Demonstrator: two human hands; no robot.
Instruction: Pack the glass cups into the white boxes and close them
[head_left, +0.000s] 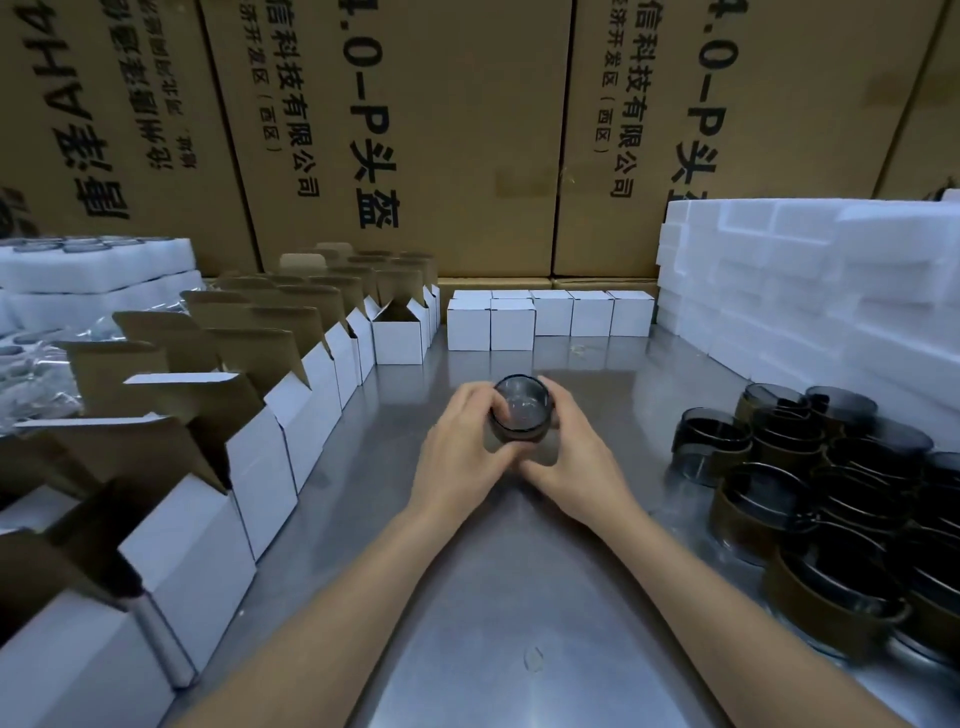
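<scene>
A dark glass cup (520, 410) is held upright over the middle of the metal table (509, 597), its mouth facing me. My left hand (465, 447) wraps its left side and my right hand (574, 457) its right side, fingers meeting below it. A row of open white boxes (270, 447) with brown inner flaps runs along the left. Several closed white boxes (550, 317) stand in a line at the back. A heap of dark glass cups (831, 493) lies on the right.
Stacked white foam blocks (831, 291) fill the back right. Foam trays with cups (98, 265) and plastic wrap sit at the far left. Large brown cartons (441, 130) form a wall behind the table.
</scene>
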